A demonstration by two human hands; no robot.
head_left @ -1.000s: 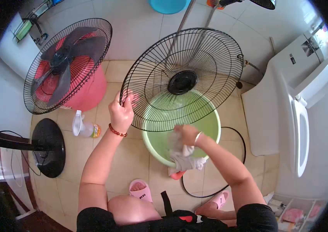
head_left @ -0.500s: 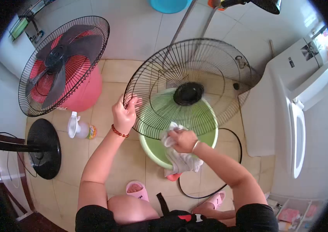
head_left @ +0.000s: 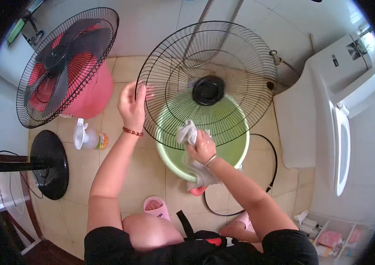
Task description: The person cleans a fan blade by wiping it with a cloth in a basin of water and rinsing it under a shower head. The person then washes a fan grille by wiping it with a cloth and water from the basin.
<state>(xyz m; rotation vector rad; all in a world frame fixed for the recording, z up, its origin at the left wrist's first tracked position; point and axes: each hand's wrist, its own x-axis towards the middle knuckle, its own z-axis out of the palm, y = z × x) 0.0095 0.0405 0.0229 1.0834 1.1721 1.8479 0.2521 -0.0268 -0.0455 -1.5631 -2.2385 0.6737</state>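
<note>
My left hand (head_left: 133, 107) grips the left rim of a round black fan grille (head_left: 208, 90), thumb on the near side and fingers behind the wires. The grille is tilted over a light green basin (head_left: 164, 157) on the floor. My right hand (head_left: 202, 147) is closed around a bunched white cloth (head_left: 187, 132) at the grille's lower edge. Part of the cloth hangs down over the basin's near rim. Through the wires I see the basin's inside, but not clearly what it holds.
On the left, a fan grille with dark blades (head_left: 59, 57) leans on a pink bucket (head_left: 97, 90). Nearby are a spray bottle (head_left: 91, 138) and a black fan base (head_left: 50, 176). A white toilet (head_left: 300, 119) stands right, and a black hose (head_left: 275, 165) curves along the floor.
The grille has risen slightly and tilted, showing a rounder face. My right hand has moved a little up and left with the cloth. The whole view has shifted slightly.
</note>
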